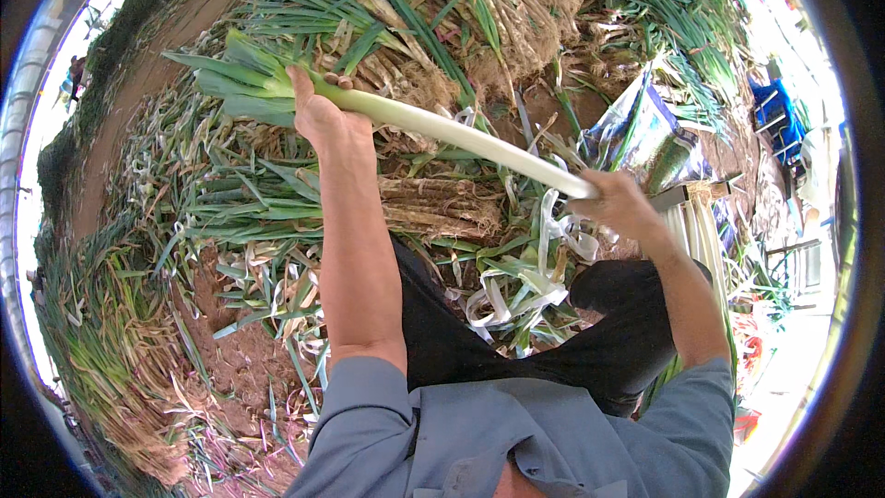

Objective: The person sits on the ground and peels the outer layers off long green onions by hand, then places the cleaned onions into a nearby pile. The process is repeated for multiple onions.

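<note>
A long green onion stalk (456, 131) with a clean white shank slants across the view before me. Around its upper part, just below the green leaves (256, 83), my left hand (321, 100) is closed. My right hand (612, 200), slightly blurred, grips the white lower end. Beneath my left forearm lies a bundle of unpeeled green onions (442, 207) with brown, rooty ends. Peeled white stalks (702, 228) lie together beside my right knee, next to a dark metal-edged piece (671, 197). Stripped leaf skins (511, 297) are scattered between my legs.
Large piles of rooted green onions (511, 21) rise ahead, with more at the lower left (117, 346). A printed plastic sack (643, 128) lies at the right, and a blue crate (778, 117) stands farther off. Loose leaf waste (180, 159) covers much of the soil at the left.
</note>
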Motion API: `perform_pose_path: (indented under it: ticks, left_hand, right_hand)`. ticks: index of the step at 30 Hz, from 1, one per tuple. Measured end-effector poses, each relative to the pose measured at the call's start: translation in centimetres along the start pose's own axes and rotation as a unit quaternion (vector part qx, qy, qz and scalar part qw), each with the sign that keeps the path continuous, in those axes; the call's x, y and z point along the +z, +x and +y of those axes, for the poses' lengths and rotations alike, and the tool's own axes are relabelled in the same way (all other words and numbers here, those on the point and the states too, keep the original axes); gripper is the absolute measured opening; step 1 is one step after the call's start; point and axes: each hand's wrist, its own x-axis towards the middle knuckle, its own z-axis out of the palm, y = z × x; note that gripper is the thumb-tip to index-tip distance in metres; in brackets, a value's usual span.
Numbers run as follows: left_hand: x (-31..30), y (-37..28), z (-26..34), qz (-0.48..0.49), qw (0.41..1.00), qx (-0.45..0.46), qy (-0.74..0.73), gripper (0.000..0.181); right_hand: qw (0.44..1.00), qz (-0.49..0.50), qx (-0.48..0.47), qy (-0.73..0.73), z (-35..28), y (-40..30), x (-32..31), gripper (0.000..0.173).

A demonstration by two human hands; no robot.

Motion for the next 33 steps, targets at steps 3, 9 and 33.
perform_pose_path:
  ticks: [3, 9, 33]
  left_hand:
    - [0.8, -0.6, -0.1, 0.035, 0.998, -0.011, -0.059, 0.04]
    - [1.0, -0.5, -0.6, 0.074, 0.986, -0.006, -0.15, 0.049]
    - [2.1, -12.1, -13.8, -0.398, 0.374, 0.559, 0.623, 0.062]
  right_hand:
    - [0.979, 0.196, -0.046, -0.038, 10.3, -0.9, -3.1, 0.021]
    - [0.959, 0.127, 0.023, 0.251, 10.6, -3.8, -7.1, 0.057]
    - [0.417, 0.295, -0.069, 0.857, -5.6, 7.3, -4.6, 0.044]
